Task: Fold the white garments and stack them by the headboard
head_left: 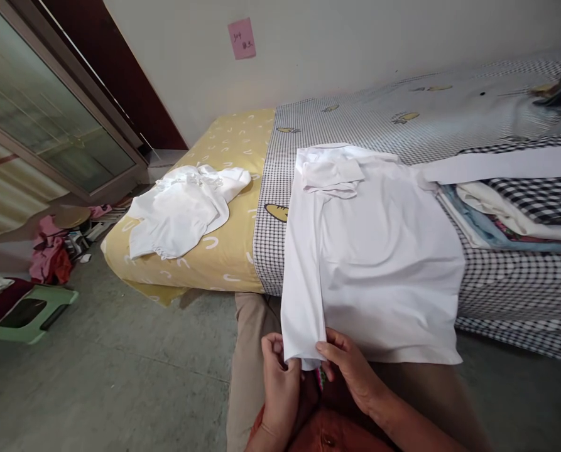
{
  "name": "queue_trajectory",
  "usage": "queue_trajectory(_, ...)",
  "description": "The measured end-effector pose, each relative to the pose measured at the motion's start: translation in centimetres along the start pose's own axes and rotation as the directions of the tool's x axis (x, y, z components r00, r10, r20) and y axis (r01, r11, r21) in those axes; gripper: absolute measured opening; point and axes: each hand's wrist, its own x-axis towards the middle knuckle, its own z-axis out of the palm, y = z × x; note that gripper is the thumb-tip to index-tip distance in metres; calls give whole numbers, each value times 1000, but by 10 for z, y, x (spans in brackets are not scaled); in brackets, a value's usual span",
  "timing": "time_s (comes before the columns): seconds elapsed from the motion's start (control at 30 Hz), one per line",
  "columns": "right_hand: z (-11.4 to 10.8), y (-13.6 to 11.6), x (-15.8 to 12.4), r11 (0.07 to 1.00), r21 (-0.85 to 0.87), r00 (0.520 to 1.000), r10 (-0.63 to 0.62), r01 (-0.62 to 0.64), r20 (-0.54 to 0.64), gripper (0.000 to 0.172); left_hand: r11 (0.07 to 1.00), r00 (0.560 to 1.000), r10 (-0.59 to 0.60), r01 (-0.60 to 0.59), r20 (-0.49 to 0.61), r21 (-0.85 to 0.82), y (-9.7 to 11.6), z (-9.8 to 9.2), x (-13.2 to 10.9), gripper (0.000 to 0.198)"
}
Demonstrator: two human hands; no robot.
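At the white shirt's (388,251) near-left corner, the left hand (280,384) and right hand (352,370) pinch cloth; uneven tugging could skew the fold.

In the centre, the white long-sleeved shirt (388,245) is smooth, matt cloth; left of centre, the white garment (179,210) is crumpled cloth. Yellow sheet (230,248) and checked sheet (506,276) are matt fabric. Upper left, glossy door glass (49,100); top centre, paper note (241,38); far left, smooth plastic stool (38,317); lower left, dull, concrete-like floor (143,376).

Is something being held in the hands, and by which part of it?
Yes, a white shirt: the left hand and right hand hold the near end of its folded side.
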Motion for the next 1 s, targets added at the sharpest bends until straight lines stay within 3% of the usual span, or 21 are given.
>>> queue_trajectory(0.1,-2,3,2,1000,23,1000,-12,12,25,33,934,945,-196,261,261,-244,10,5,-7,40)
queue_trajectory(0.2,-4,7,5,999,48,1000,6,-6,16,34,824,877,-247,413,411,-387,18,10,-13,29)
queue_trajectory(0.3,-6,9,6,998,57,1000,29,-30,10,34,775,855,-257,461,451,-432,19,11,-14,28)
queue_trajectory(0.5,-5,10,7,997,70,999,35,-34,-6,33,738,796,-160,489,584,-465,13,1,-13,46)
queue_trajectory(0.63,-4,9,7,997,67,999,32,-32,-11,31,755,797,-194,494,573,-431,15,1,-12,46)
queue_trajectory(0.8,-6,11,7,998,8,998,69,-69,-4,36,766,871,-274,454,407,-454,12,12,-7,41)
queue_trajectory(0.9,-6,16,5,968,-139,966,228,-211,119,40,779,887,-308,443,344,-444,6,13,-6,38)
queue_trajectory(1.0,-3,22,0,931,-275,906,316,-240,281,31,804,904,-348,423,247,-417,3,9,-5,41)
